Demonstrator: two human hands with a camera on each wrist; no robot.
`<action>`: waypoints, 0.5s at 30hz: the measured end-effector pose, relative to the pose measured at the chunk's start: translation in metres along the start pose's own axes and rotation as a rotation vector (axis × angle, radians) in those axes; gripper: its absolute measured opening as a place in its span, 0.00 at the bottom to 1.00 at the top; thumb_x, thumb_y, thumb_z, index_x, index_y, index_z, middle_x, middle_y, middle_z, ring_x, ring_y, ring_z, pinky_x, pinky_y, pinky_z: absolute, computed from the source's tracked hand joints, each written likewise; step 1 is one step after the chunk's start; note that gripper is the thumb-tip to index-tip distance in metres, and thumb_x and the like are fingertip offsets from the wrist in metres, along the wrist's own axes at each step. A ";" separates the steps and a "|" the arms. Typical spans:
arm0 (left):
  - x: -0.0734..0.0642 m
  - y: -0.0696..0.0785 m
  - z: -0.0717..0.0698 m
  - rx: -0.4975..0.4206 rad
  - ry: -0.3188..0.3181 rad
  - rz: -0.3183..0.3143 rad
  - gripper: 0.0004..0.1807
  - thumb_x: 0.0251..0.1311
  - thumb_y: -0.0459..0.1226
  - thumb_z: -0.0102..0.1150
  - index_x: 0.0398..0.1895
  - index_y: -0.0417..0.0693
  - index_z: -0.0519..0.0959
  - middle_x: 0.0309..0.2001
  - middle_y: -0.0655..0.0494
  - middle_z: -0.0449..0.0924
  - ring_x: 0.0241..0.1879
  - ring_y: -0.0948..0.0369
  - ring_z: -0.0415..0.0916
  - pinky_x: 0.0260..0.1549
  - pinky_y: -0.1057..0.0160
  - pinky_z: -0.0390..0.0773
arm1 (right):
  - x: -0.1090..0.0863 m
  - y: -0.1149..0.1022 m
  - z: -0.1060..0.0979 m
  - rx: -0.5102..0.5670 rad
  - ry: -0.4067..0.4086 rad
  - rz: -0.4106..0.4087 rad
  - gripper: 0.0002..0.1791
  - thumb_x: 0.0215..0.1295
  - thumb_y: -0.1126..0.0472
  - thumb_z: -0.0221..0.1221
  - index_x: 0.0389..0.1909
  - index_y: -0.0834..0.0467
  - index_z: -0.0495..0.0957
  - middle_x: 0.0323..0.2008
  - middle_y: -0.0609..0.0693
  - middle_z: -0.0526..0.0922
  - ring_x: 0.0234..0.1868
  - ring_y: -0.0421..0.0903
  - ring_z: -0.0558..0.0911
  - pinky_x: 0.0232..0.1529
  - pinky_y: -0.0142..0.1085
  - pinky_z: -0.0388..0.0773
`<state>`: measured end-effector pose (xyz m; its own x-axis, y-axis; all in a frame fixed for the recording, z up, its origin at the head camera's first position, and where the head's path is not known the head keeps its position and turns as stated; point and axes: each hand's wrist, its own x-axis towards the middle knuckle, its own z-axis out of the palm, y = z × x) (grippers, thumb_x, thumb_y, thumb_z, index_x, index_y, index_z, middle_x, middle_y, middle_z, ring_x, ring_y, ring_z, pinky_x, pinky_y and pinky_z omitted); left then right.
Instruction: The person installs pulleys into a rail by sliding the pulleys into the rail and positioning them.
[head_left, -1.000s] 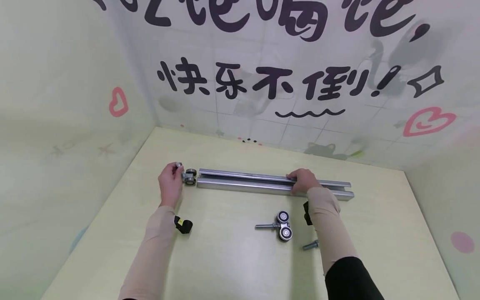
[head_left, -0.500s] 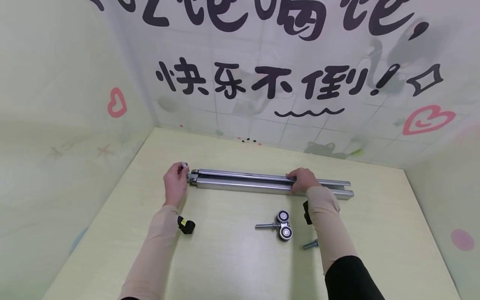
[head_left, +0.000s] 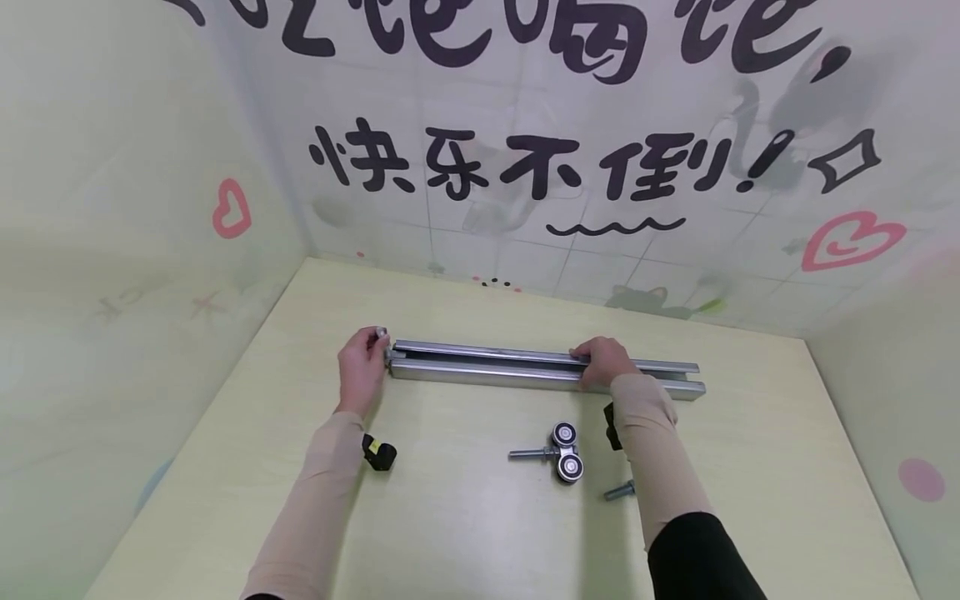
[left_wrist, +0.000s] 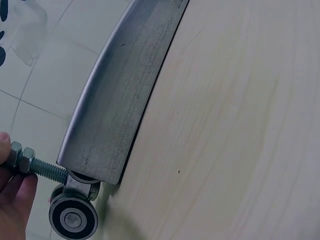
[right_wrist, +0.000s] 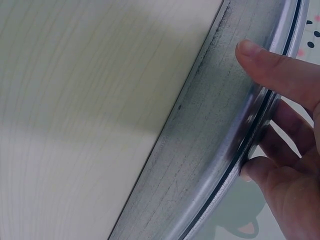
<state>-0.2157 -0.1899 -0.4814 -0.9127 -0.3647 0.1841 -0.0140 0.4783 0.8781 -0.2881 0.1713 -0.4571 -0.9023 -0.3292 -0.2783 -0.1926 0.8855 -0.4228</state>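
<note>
As left hand [head_left: 362, 368] pinches bolt [left_wrist: 49, 171] of roller trolley [left_wrist: 73, 219] at left end of metal channel [head_left: 480, 377], right hand [head_left: 606, 362] grips channel; trolley likely rigid, dense, best held by bolt.

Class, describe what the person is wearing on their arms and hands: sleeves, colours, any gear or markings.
The left hand and right hand are bare. Pale beige sleeves reach the wrists; farther up on the right, a black outer sleeve shows. A small black device with a yellow mark sits at the left wrist; a second black device is partly hidden at the right.
</note>
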 end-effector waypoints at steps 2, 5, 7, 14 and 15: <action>0.000 0.001 0.001 0.005 -0.002 0.008 0.13 0.61 0.31 0.51 0.45 0.29 0.73 0.42 0.36 0.76 0.43 0.48 0.75 0.44 0.56 0.77 | 0.000 0.000 0.000 0.000 -0.001 0.001 0.33 0.32 0.69 0.69 0.49 0.61 0.77 0.50 0.60 0.77 0.53 0.59 0.72 0.57 0.48 0.67; -0.001 0.002 0.003 0.018 -0.005 0.028 0.12 0.61 0.31 0.51 0.44 0.28 0.73 0.41 0.36 0.76 0.42 0.48 0.75 0.43 0.56 0.77 | 0.000 0.000 -0.001 0.013 -0.005 0.013 0.34 0.32 0.70 0.69 0.49 0.60 0.77 0.51 0.60 0.77 0.53 0.59 0.72 0.57 0.48 0.67; -0.001 0.003 0.004 0.028 -0.011 0.042 0.12 0.61 0.31 0.52 0.44 0.28 0.73 0.41 0.36 0.77 0.41 0.48 0.75 0.42 0.55 0.77 | 0.000 0.000 -0.001 0.016 -0.008 0.016 0.33 0.32 0.70 0.69 0.49 0.60 0.77 0.51 0.60 0.77 0.52 0.59 0.72 0.56 0.49 0.67; -0.002 0.006 0.010 0.043 -0.048 0.059 0.13 0.60 0.31 0.53 0.43 0.29 0.74 0.40 0.38 0.78 0.38 0.50 0.75 0.39 0.56 0.78 | 0.000 0.000 -0.002 0.015 -0.016 0.015 0.33 0.33 0.70 0.69 0.50 0.61 0.77 0.51 0.60 0.77 0.52 0.59 0.72 0.56 0.49 0.68; -0.002 0.007 0.011 0.045 -0.053 0.059 0.13 0.60 0.31 0.53 0.44 0.29 0.74 0.40 0.38 0.78 0.38 0.50 0.75 0.38 0.56 0.78 | 0.001 0.000 -0.002 0.015 -0.014 0.013 0.33 0.33 0.70 0.69 0.50 0.61 0.77 0.51 0.60 0.77 0.52 0.59 0.72 0.56 0.49 0.68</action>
<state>-0.2184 -0.1775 -0.4804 -0.9328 -0.2923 0.2106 0.0236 0.5338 0.8453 -0.2892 0.1714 -0.4556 -0.8990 -0.3227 -0.2960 -0.1754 0.8847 -0.4320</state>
